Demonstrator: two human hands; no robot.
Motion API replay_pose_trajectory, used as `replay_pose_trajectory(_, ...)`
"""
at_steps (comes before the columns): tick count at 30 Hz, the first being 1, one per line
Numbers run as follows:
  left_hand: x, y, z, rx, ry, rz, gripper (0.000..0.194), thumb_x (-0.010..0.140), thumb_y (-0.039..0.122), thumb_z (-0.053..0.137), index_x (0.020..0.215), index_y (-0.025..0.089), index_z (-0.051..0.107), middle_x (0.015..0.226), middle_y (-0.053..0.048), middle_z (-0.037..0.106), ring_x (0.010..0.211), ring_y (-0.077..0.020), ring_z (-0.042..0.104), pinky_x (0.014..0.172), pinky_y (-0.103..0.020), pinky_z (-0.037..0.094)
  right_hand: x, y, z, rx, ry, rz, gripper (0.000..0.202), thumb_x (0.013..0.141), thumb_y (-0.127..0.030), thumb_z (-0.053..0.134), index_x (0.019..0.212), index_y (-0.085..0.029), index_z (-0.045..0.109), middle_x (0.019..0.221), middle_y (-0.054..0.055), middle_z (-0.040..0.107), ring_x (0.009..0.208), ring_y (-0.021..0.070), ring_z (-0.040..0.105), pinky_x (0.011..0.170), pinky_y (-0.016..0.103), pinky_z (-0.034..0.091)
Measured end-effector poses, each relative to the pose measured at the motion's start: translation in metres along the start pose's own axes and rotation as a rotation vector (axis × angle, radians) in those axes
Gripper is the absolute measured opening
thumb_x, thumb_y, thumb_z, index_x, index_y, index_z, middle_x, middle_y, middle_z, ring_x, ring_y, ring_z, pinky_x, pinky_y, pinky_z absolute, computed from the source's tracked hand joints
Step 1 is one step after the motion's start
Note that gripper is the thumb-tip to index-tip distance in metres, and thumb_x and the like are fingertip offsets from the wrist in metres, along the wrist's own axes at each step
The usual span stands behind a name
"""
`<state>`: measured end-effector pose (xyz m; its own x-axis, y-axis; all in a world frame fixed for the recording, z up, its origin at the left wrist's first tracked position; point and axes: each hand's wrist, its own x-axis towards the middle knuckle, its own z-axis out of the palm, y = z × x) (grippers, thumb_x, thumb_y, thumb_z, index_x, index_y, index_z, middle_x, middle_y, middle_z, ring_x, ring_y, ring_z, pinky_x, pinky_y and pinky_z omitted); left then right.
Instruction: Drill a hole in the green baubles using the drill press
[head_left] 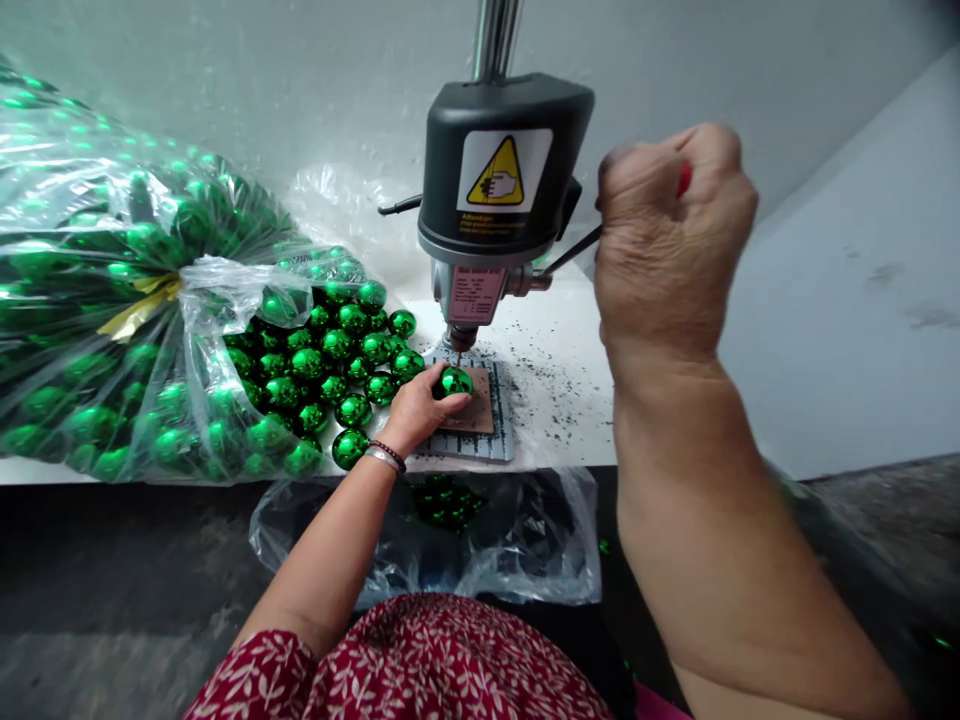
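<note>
My left hand [420, 408] grips a shiny green bauble [456, 382] between thumb and fingers. The bauble rests on a brown board [478, 408] on the base of a small drill press [504, 165]. Right above it is the thin drill bit [460, 357], its tip at or very near the top of the bauble; whether it has entered I cannot tell. My right hand [667, 240] is wrapped round the lever handle [684, 178] on the press's right side, only a bit of its red end showing.
A large clear plastic bag [210, 300] spills many green baubles [337, 345] on the white table [581, 440], left of the press. Dark shavings [555, 390] lie right of the base. Below the table edge, an open plastic bag [517, 575] holds more baubles [446, 500].
</note>
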<state>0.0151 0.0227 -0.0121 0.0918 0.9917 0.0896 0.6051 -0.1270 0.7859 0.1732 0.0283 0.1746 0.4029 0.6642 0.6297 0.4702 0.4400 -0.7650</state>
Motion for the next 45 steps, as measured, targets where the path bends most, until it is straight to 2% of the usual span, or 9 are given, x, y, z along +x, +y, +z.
replay_pose_trajectory(4, -0.001, 0.000, -0.001, 0.008, -0.013, -0.003, 0.064, 0.076, 0.041, 0.069, 0.133, 0.015, 0.054, 0.125, -0.010, 0.066, 0.114, -0.0279, 0.060, 0.102, -0.039, 0.044, -0.010, 0.005, -0.005, 0.001, 0.002, -0.068, 0.025, 0.085, -0.031, 0.044, 0.070, -0.015, 0.035, 0.062, -0.007, 0.031, 0.060, -0.0020, 0.028, 0.065, 0.018, 0.029)
replay_pose_trajectory(8, -0.001, 0.001, 0.000, 0.031, -0.011, -0.002, 0.064, 0.075, 0.042, 0.069, 0.132, 0.017, 0.055, 0.122, -0.008, 0.068, 0.112, -0.0262, 0.062, 0.098, -0.035, 0.046, -0.023, 0.012, -0.010, -0.034, 0.005, -0.117, 0.026, 0.084, -0.035, 0.046, 0.073, -0.013, 0.038, 0.063, -0.008, 0.034, 0.060, -0.0041, 0.030, 0.063, 0.014, 0.029)
replay_pose_trajectory(14, 0.000, 0.002, 0.000, 0.044, -0.006, -0.014, 0.065, 0.075, 0.041, 0.071, 0.133, 0.017, 0.054, 0.126, -0.008, 0.066, 0.116, -0.0255, 0.060, 0.101, -0.034, 0.044, -0.045, 0.021, -0.012, -0.102, 0.090, -0.178, 0.019, 0.081, -0.027, 0.053, 0.075, -0.011, 0.045, 0.064, -0.007, 0.043, 0.060, -0.0044, 0.033, 0.060, 0.012, 0.030)
replay_pose_trajectory(20, -0.003, 0.004, -0.001, 0.010, -0.008, -0.034, 0.068, 0.074, 0.039, 0.071, 0.135, 0.015, 0.053, 0.126, -0.011, 0.065, 0.117, -0.0261, 0.059, 0.103, -0.036, 0.042, -0.056, 0.029, -0.010, -0.106, 0.141, -0.229, 0.016, 0.081, -0.027, 0.052, 0.077, -0.012, 0.047, 0.066, -0.006, 0.046, 0.059, -0.0032, 0.038, 0.058, 0.014, 0.034)
replay_pose_trajectory(28, -0.005, 0.004, -0.001, 0.037, -0.009, 0.024, 0.058, 0.077, 0.041, 0.068, 0.128, 0.016, 0.058, 0.109, -0.008, 0.071, 0.097, -0.0248, 0.066, 0.089, -0.034, 0.049, -0.068, 0.036, -0.007, -0.087, 0.192, -0.199, 0.017, 0.081, -0.031, 0.052, 0.077, -0.015, 0.046, 0.068, -0.004, 0.048, 0.061, 0.0005, 0.042, 0.061, 0.018, 0.038)
replay_pose_trajectory(39, -0.005, 0.005, 0.000, 0.029, -0.003, -0.013, 0.062, 0.075, 0.040, 0.069, 0.131, 0.016, 0.055, 0.115, -0.009, 0.069, 0.104, -0.0244, 0.065, 0.094, -0.033, 0.048, -0.080, 0.041, -0.004, -0.032, 0.209, -0.163, 0.019, 0.082, -0.034, 0.051, 0.077, -0.016, 0.047, 0.071, -0.002, 0.051, 0.065, 0.0022, 0.046, 0.064, 0.018, 0.042)
replay_pose_trajectory(45, -0.005, 0.005, 0.000, 0.021, 0.001, -0.020, 0.063, 0.075, 0.040, 0.070, 0.131, 0.017, 0.055, 0.119, -0.009, 0.068, 0.108, -0.0243, 0.063, 0.096, -0.033, 0.046, -0.097, 0.056, -0.004, -0.067, 0.201, -0.229, 0.017, 0.084, -0.032, 0.049, 0.078, -0.016, 0.047, 0.069, -0.002, 0.050, 0.062, 0.0016, 0.046, 0.060, 0.017, 0.040)
